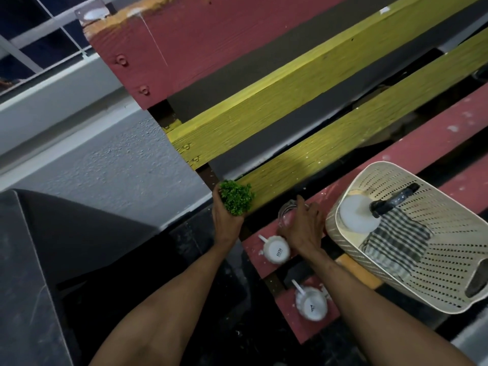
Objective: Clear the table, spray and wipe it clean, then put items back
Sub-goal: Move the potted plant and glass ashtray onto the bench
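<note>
The table [264,120] is made of red and yellow wooden slats with gaps between them. My left hand [224,220] is at its left edge, closed around a small green plant [236,197]. My right hand [303,228] rests on a clear glass [286,211] standing on a red slat, fingers curled over its rim. Two white cups lie upside down on the near red slats, one [277,249] just below my right hand, the other [311,303] nearer to me. A cream perforated basket [435,260] at the right holds a spray bottle [393,200], a white lid and a checked cloth [396,241].
A grey textured floor [105,165] and a white ledge lie to the left of the table. A dark grey surface [26,260] fills the lower left. A railing [39,35] runs along the top left. The floor below me is dark.
</note>
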Motion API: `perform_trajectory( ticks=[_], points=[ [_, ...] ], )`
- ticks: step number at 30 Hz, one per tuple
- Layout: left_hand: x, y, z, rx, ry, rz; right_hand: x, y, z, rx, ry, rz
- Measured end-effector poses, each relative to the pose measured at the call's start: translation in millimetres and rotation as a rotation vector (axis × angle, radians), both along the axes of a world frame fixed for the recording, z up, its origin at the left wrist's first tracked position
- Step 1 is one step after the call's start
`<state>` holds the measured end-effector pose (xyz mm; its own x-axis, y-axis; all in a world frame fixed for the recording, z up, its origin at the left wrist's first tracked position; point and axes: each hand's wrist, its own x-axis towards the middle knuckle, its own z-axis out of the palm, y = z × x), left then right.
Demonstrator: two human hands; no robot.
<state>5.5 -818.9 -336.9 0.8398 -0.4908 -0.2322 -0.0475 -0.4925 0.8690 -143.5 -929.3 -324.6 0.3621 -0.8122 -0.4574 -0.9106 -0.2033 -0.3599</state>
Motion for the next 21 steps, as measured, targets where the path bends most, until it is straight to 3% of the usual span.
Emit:
perform_trajectory(
  ticks=[11, 21],
  points=[
    [3, 17, 23, 0.092, 0.045, -0.117, 6, 4, 33, -0.166, -0.048, 0.061],
    [-10, 54, 93, 0.224, 0.002, -0.229, -8, 33, 99, -0.203, -0.095, 0.111]
  ],
)
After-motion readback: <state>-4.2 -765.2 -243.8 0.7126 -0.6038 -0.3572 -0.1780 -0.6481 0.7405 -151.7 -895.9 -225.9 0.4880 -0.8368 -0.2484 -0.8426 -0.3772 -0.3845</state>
